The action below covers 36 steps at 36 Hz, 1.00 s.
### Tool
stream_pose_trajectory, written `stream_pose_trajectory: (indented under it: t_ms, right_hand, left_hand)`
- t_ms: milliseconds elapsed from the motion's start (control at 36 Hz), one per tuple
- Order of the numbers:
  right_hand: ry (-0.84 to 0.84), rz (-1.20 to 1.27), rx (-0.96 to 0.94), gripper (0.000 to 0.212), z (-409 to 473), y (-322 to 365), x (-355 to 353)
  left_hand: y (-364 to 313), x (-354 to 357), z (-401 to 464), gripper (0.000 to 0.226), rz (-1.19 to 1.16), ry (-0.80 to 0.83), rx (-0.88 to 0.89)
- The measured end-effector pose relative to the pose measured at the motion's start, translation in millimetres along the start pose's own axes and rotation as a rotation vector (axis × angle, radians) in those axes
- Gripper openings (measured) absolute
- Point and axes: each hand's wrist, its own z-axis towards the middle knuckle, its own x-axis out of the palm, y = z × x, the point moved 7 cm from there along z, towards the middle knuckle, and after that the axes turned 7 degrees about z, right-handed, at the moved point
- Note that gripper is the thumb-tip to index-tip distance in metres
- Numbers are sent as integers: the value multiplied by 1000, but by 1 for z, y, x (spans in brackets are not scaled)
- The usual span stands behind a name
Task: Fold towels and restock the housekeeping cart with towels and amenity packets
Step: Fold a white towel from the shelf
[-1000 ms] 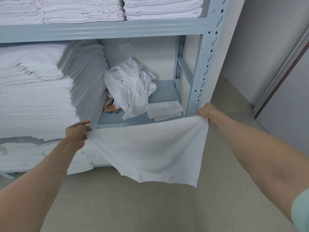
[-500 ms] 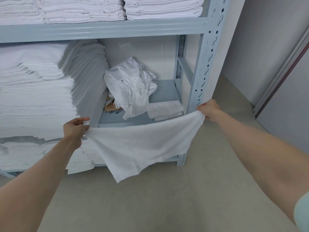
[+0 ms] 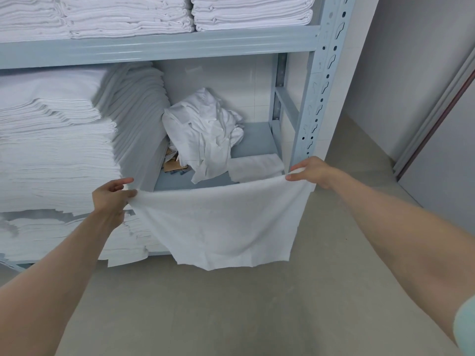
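- Ahead, the grey shelving rack [image 3: 321, 80] held tall stacks of folded linen [image 3: 56, 150] at left.
- Near it, a white towel [image 3: 221, 222] hung spread between both hands.
- Left hand [image 3: 110, 199] pinched one top corner.
- Right hand [image 3: 312, 172] gripped the other.

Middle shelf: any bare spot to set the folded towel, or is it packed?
Bare shelf deck behind the small folded towel, against the rear upright; a front strip by the tall linen stack. The crumpled white pile crowds the centre. The left hand and right hand hold the towel spread.
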Motion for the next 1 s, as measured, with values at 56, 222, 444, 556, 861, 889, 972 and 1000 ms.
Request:
stream_pose_trajectory:
  t_ms: [56,222,444,556,861,889,972,1000]
  right_hand:
    - [24,-57,-3,60,-1,0,2]
    - [-1,-201,-26,52,-2,1,1]
    - [-94,-338,-102,37,-5,12,-3]
    - [-128,-402,-126,33,-3,13,-4]
    - [-181,-545,-151,44,-5,0,-27]
    - [-183,-528,-135,44,-7,-1,-28]
    - [-131,-467,-98,45,-9,-4,-30]
    - [-121,-401,-71,43,-11,-7,-33]
  left_hand:
    - [3,-2,2,44,-38,6,-31]
    - [7,-1,0,45,-21,64,-59]
    - [-12,30,-25,27,223,275,59]
    - [-25,50,-34,22,707,367,328]
    - [-28,46,-27,30,1070,293,456]
    - [-26,43,-25,33,1017,292,399]
    - [-27,32,-19,43,780,284,280]
    - [-29,28,-17,45,719,255,262]
